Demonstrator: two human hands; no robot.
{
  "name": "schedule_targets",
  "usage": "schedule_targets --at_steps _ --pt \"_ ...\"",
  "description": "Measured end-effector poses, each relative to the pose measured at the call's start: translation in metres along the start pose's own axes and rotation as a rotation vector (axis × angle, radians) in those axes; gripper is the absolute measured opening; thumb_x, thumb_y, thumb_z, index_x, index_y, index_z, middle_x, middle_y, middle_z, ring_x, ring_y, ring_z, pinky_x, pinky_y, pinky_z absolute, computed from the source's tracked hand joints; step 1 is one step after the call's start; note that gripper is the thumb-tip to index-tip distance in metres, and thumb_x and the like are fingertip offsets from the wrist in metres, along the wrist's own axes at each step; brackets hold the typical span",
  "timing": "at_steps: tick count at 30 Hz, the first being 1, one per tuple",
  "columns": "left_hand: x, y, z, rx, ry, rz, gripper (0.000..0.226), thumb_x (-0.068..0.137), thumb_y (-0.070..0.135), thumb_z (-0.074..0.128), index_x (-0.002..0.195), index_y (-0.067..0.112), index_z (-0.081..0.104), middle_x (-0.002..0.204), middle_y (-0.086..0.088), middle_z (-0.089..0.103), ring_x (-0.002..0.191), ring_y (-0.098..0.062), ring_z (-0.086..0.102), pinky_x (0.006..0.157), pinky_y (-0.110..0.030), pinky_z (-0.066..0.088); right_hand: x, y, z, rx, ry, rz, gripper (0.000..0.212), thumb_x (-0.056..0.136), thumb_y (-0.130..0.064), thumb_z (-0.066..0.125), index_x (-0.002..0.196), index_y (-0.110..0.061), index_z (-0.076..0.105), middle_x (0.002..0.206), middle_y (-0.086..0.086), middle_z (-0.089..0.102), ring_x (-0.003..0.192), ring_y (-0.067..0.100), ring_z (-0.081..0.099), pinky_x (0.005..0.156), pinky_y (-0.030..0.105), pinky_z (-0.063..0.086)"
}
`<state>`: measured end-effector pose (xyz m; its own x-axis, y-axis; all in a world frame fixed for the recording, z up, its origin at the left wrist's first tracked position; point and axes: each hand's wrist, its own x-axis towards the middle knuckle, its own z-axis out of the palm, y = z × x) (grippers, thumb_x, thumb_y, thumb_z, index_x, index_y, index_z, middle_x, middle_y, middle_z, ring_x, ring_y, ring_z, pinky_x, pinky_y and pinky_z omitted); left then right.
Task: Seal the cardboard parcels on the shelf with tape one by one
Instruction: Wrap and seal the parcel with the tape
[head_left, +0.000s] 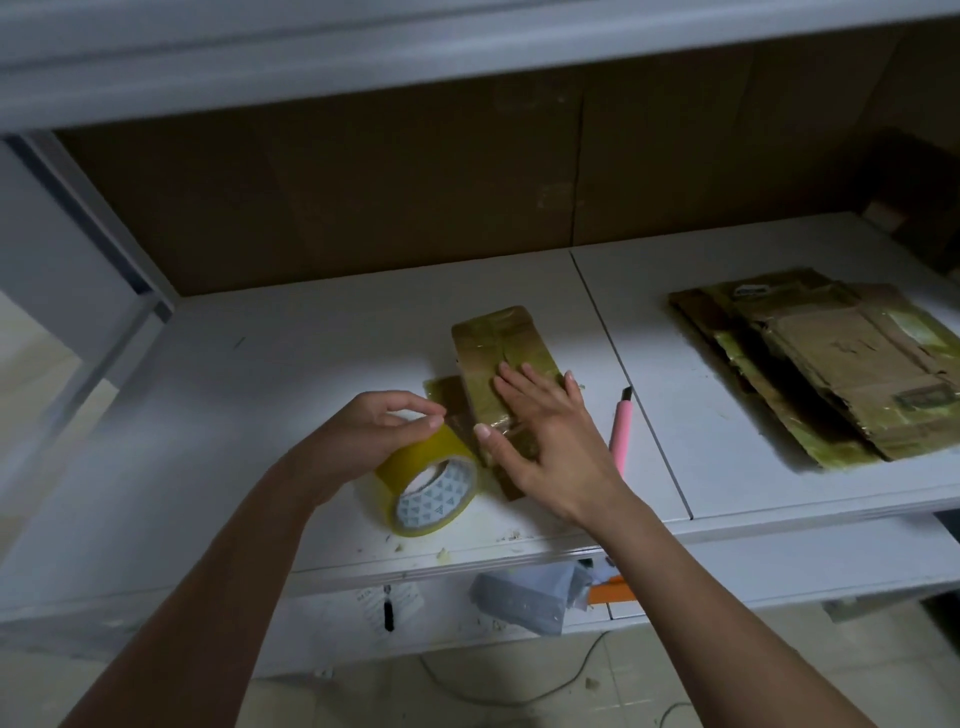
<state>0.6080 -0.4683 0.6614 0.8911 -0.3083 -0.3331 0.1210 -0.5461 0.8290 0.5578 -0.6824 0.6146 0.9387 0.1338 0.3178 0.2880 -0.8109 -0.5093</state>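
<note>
Cardboard parcel, a small brown box wrapped in glossy yellowish tape, lies near the front edge of the white shelf surface, about midway along it. The right hand lies flat on top of the parcel with fingers spread and straight, the thumb against its near left side. Just left of the parcel stands a roll of yellow-tinted clear tape on a white printed core, tilted on edge; the left hand curls over its top, fingertips pinching at the roll's upper edge. A pink utility knife lies just right of the right hand. Toward the right edge of the surface, a stack of flattened, taped cardboard pieces lies well apart.
</note>
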Motion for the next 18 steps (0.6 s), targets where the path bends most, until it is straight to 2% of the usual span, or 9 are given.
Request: schedule_targets --at_steps 3,9,11,13,15,17,18 --pt "0.004 -0.002 0.003 0.149 0.056 -0.008 0.015 0.087 0.038 0.071 0.095 0.026 0.074 0.098 -0.003 0.073 0.088 -0.022 0.07 0.08 -0.036 0.057 0.001 0.0 -0.002 0.007 -0.012 -0.005 0.072 0.092 -0.066 0.028 0.148 -0.022 0.039 0.158 -0.009 0.028 0.147 0.003 0.013 0.114 0.019 -0.016" --pt "0.005 -0.011 0.012 0.178 0.135 0.027 0.02 0.085 0.037 0.074 0.079 0.018 0.074 0.088 -0.02 0.072 0.072 -0.025 0.066 0.064 -0.026 0.047 0.001 0.003 -0.002 0.022 -0.029 -0.007 0.067 0.095 -0.062 0.031 0.148 -0.022 0.039 0.157 -0.009 0.029 0.147 0.005 0.014 0.115 0.022 -0.014" --pt "0.005 -0.012 0.013 0.158 0.14 0.036 0.021 0.084 0.036 0.075 0.075 0.018 0.074 0.083 -0.02 0.072 0.07 -0.03 0.066 0.064 -0.027 0.046 0.002 0.002 -0.004 0.064 -0.044 -0.001 0.061 0.097 -0.056 0.038 0.148 -0.021 0.04 0.158 -0.008 0.029 0.147 0.005 0.013 0.115 0.023 -0.015" --pt "0.004 -0.012 0.013 0.166 0.141 0.043 0.021 0.084 0.038 0.074 0.075 0.019 0.074 0.08 -0.017 0.072 0.075 -0.036 0.069 0.063 -0.027 0.046 0.003 0.004 -0.009 0.194 -0.068 0.004 0.052 0.099 -0.043 0.048 0.145 -0.02 0.044 0.155 -0.009 0.033 0.146 0.002 0.015 0.115 0.02 -0.014" --pt "0.003 -0.012 0.013 0.178 0.141 0.051 0.022 0.085 0.039 0.073 0.076 0.019 0.074 0.082 -0.016 0.073 0.079 -0.035 0.069 0.063 -0.027 0.047 0.001 0.008 -0.018 0.427 -0.055 0.044 0.042 0.098 -0.033 0.053 0.139 -0.024 0.051 0.146 -0.021 0.042 0.142 -0.003 0.023 0.117 0.014 -0.002" --pt "0.004 -0.011 0.015 0.184 0.147 0.056 0.022 0.085 0.039 0.073 0.078 0.019 0.074 0.085 -0.017 0.073 0.077 -0.033 0.069 0.063 -0.027 0.047 -0.006 0.016 -0.031 0.553 0.115 0.119 0.033 0.098 -0.024 0.054 0.131 -0.03 0.058 0.131 -0.033 0.048 0.136 -0.006 0.035 0.112 0.008 0.021" --pt "0.004 -0.011 0.015 0.182 0.152 0.058 0.021 0.085 0.039 0.073 0.078 0.019 0.074 0.086 -0.017 0.072 0.076 -0.032 0.069 0.063 -0.027 0.047 -0.011 0.025 -0.034 0.491 0.231 0.161 0.032 0.098 -0.015 0.054 0.126 -0.028 0.063 0.126 -0.028 0.055 0.13 -0.001 0.045 0.106 0.007 0.03"
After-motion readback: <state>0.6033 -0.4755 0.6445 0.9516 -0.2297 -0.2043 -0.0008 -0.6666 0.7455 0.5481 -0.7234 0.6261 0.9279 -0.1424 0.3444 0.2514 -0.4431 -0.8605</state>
